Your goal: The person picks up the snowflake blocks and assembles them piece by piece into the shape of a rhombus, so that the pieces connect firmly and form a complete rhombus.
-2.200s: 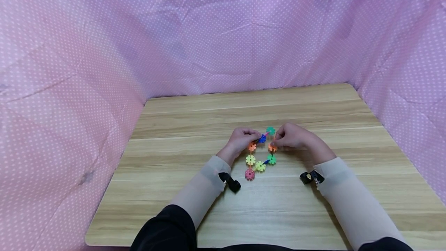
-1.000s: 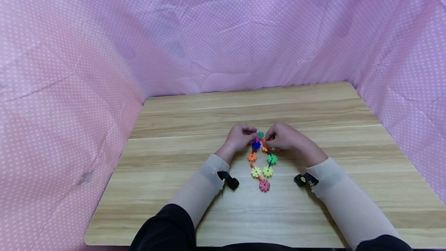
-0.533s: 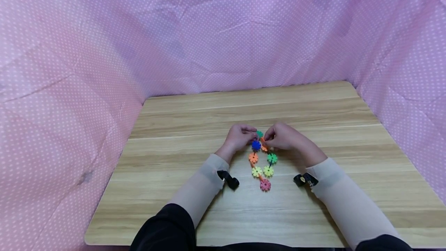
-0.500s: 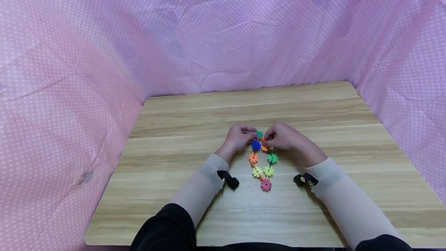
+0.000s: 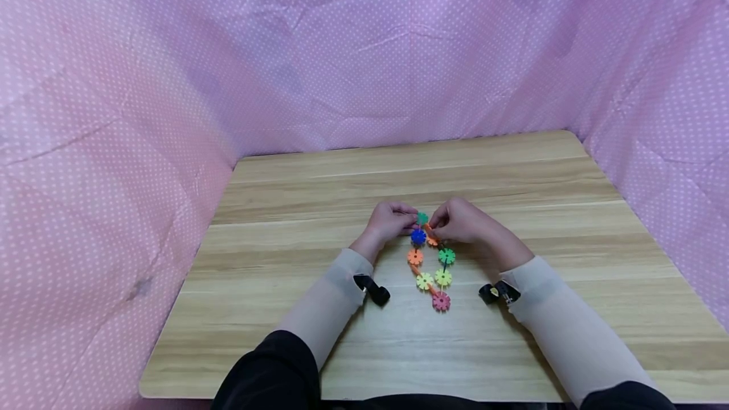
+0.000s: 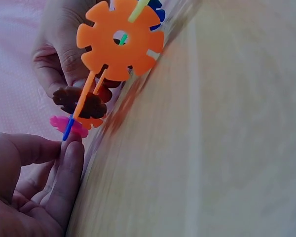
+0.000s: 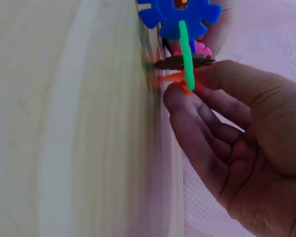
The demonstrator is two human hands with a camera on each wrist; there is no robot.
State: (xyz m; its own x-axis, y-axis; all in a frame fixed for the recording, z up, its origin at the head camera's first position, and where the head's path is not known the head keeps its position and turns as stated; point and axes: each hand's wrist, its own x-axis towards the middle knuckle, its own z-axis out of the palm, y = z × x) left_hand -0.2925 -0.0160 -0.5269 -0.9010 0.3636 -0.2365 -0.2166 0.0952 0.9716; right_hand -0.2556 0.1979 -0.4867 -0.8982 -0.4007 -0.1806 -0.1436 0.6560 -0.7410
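Observation:
A loop of slotted plastic snowflake discs, linked edge to edge, hangs between my hands over the table. At its top are a green disc (image 5: 423,218) and a blue disc (image 5: 418,236); a pink disc (image 5: 441,301) forms the bottom. My left hand (image 5: 392,220) pinches the loop near the top, its fingertips at a blue disc seen edge-on (image 6: 68,128). My right hand (image 5: 460,220) pinches the opposite side at an orange disc (image 5: 432,241), partly covered by the fingers. A brown disc (image 6: 79,102) shows between both hands in the left wrist view.
The wood-grain table (image 5: 296,207) spreads around the loop. Pink dotted cloth (image 5: 364,49) hangs behind the table and along its sides. A black wrist camera (image 5: 376,293) is strapped to the left sleeve, another camera (image 5: 495,293) to the right.
Both hands have drawn closer, making the loop narrower and longer. The green top disc has shifted left between the fingers, while the pink disc has swung right and toward me.

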